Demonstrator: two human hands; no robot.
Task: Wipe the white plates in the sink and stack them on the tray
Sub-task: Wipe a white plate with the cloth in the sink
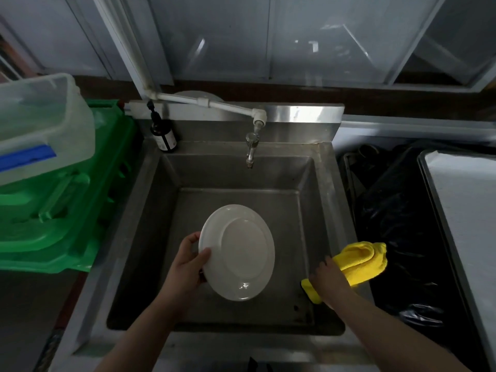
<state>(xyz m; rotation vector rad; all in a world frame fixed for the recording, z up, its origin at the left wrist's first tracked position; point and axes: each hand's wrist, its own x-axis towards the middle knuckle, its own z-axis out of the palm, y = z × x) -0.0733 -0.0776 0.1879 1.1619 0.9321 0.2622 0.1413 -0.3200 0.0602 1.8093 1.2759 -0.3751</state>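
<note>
Plate (237,252) sits gripped by our left hand (188,260) at nine o'clock; cloth (361,260), squeezed in our right hand (328,277) fingers, waits at three o'clock.

Kitchen: steel sink (326,183), tap (251,149).

- The scene is dim overall, and the dark area right of the sink (150,183) falls almost to black.
- Daylight comes through the frosted window panes (268,36) at the top, which are the brightest part.
- A small glare spot sits on the lower rim of the white plate (241,253), and a sheen marks the steel ledge behind the tap (251,146).
- Wide-angle distortion bends the window frames and the tray (461,210) at the right edge.
- The far corners look soft and smeared, while the middle is fairly sharp.
</note>
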